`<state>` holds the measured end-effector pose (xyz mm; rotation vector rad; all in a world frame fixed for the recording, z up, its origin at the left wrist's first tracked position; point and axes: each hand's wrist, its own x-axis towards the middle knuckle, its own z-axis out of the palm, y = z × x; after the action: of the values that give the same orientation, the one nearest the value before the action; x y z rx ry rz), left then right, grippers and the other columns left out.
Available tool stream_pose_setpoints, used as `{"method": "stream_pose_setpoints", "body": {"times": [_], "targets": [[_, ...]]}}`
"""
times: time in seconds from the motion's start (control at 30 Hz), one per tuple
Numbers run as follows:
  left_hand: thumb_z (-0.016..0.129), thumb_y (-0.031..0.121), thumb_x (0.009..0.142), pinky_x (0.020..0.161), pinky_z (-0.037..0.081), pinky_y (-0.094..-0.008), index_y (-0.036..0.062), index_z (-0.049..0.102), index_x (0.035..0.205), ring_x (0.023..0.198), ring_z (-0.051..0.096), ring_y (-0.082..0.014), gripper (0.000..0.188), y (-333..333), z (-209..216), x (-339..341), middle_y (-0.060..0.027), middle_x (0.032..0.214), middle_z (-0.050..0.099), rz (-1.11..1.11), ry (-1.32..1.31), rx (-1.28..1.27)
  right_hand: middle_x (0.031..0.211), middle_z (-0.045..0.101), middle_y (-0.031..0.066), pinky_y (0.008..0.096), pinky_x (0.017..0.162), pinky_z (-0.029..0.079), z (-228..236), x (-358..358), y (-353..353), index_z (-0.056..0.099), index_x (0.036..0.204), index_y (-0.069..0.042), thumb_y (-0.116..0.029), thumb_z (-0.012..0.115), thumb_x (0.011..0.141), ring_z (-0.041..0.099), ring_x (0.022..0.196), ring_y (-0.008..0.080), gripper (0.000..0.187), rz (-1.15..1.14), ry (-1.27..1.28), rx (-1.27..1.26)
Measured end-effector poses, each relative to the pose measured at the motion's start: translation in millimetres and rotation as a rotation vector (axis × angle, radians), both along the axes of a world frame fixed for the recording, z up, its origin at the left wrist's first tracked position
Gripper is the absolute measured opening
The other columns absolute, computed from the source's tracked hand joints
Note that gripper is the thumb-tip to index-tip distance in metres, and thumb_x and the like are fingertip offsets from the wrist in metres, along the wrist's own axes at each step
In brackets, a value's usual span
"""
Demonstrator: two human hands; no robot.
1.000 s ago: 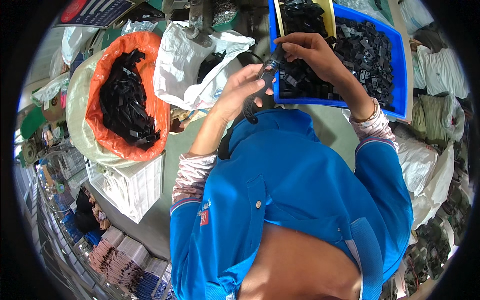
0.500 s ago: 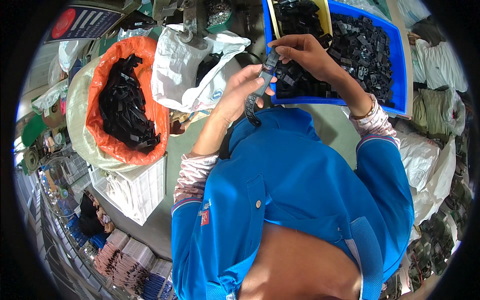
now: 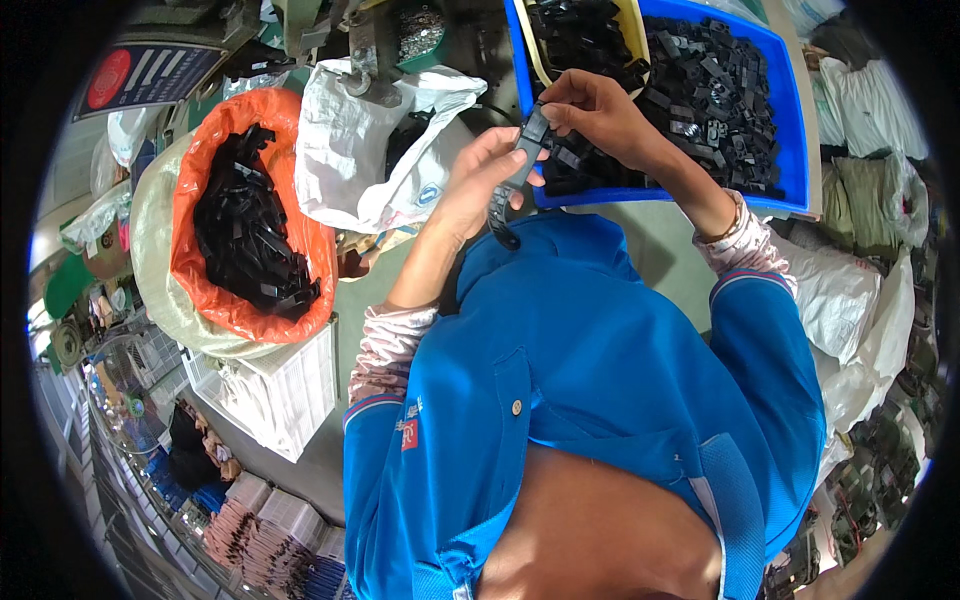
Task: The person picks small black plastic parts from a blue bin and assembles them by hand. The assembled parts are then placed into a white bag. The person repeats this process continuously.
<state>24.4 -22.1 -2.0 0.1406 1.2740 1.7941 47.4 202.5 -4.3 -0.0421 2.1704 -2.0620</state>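
My left hand (image 3: 474, 182) is closed round a long black plastic part (image 3: 527, 150), held tilted in front of my chest. Its lower end is a curved, slotted tail (image 3: 498, 218) that hangs below my fingers. At the part's upper end, the fingertips of my right hand (image 3: 604, 118) pinch it; the exact piece under them is partly hidden. Just beyond my right hand stands a blue bin (image 3: 797, 120) heaped with small black plastic pieces (image 3: 715, 110). A cream tray (image 3: 640, 35) with black parts sits inside that bin.
An orange-lined sack (image 3: 190, 225) of long black parts stands at the left on a white plastic crate (image 3: 295, 385). A white woven bag (image 3: 345, 150) lies between it and my left hand. Metal tooling (image 3: 365, 50) and a green container of small bits (image 3: 420, 35) are at the back.
The light gap near the part's upper end is gone, and its upper section now looks continuous. Both hands keep their grip. The surroundings have shifted slightly in the picture.
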Motion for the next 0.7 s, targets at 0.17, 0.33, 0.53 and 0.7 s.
{"method": "stream_pose_setpoints", "body": {"times": [0.17,0.33,0.53,0.7], "targets": [[0.056,0.016,0.098,0.055,0.048,-0.0228,0.0023,0.053,0.126,0.088,0.065,-0.0161,0.031,8.7,0.2,0.0,-0.0111,0.111,0.066,-0.085,0.07,-0.035,0.091,0.066,0.0089,0.0273,0.073,0.052,-4.7,17.9,6.0,0.062,0.106,0.004,-0.017,0.065,0.092,0.062,0.079,0.0128,0.025,-0.035,0.0,-0.029],[0.059,0.013,0.096,0.055,0.05,-0.0241,0.0008,0.048,0.123,0.086,0.068,-0.0172,0.031,26.4,-3.3,3.6,-0.0123,0.107,0.067,-0.127,0.234,-0.105,0.088,0.068,0.0052,0.0263,0.072,0.051,-11.9,47.6,2.0,0.064,0.102,0.002,-0.018,0.068,0.091,0.063,0.081,0.0094,0.023,-0.151,-0.013,-0.08],[0.067,0.01,0.09,0.056,0.055,-0.0261,0.0012,0.041,0.11,0.071,0.068,-0.0152,0.035,51.7,-7.9,19.7,-0.0118,0.084,0.068,-0.235,0.76,-0.461,0.091,0.064,0.0,0.0226,0.077,0.049,-8.2,89.1,-5.1,0.065,0.097,-0.001,-0.013,0.071,0.089,0.058,0.085,0.0061,0.015,-0.306,-0.075,-0.265],[0.074,0.018,0.084,0.053,0.046,-0.0263,0.0045,0.058,0.086,0.06,0.063,-0.009,0.021,63.2,-5.9,26.8,-0.0035,0.062,0.061,-0.188,0.915,-0.399,0.088,0.067,0.0032,0.023,0.077,0.049,-17.5,107.4,-6.5,0.066,0.095,-0.001,-0.011,0.074,0.085,0.061,0.083,0.0089,0.016,-0.574,-0.14,-0.351]]}}
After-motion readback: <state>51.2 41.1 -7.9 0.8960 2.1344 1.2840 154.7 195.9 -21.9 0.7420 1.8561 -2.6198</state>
